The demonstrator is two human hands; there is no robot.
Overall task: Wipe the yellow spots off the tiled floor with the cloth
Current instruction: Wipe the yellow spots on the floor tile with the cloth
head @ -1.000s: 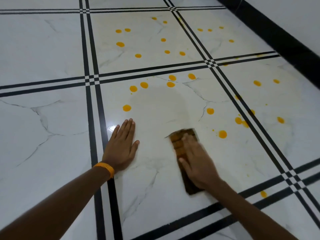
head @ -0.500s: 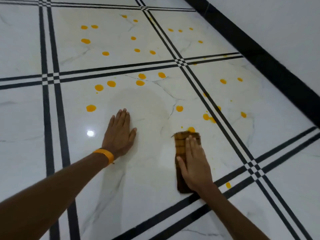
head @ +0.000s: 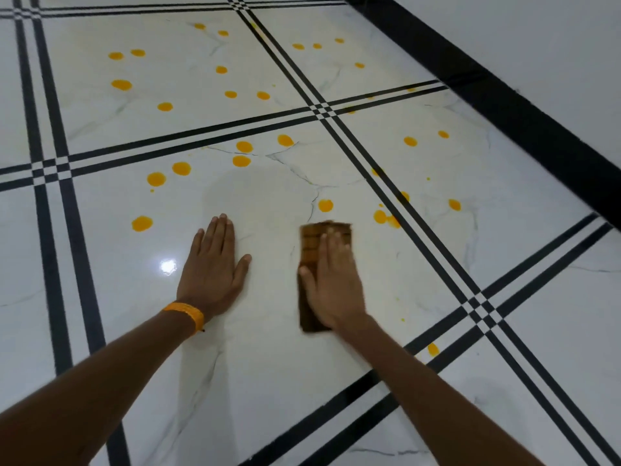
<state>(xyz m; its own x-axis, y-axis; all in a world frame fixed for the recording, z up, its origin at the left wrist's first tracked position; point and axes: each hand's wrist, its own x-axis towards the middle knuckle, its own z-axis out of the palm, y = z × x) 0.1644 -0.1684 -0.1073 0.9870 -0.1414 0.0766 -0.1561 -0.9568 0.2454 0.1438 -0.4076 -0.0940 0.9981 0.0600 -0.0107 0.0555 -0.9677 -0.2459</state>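
The right hand (head: 331, 284) lies flat and open on a brown cloth (head: 311, 245), fingers straight, pressing it to the white tiled floor (head: 268, 381); the picture is blurred here. The cloth sits near the middle of the view. Yellow spots (head: 325, 205) lie near it at twelve and one o'clock, with many more from ten to two o'clock further out. At the cloth's nine o'clock the left hand (head: 213, 270), with an orange wristband (head: 186, 312), rests palm down, fingers straight, holding nothing.
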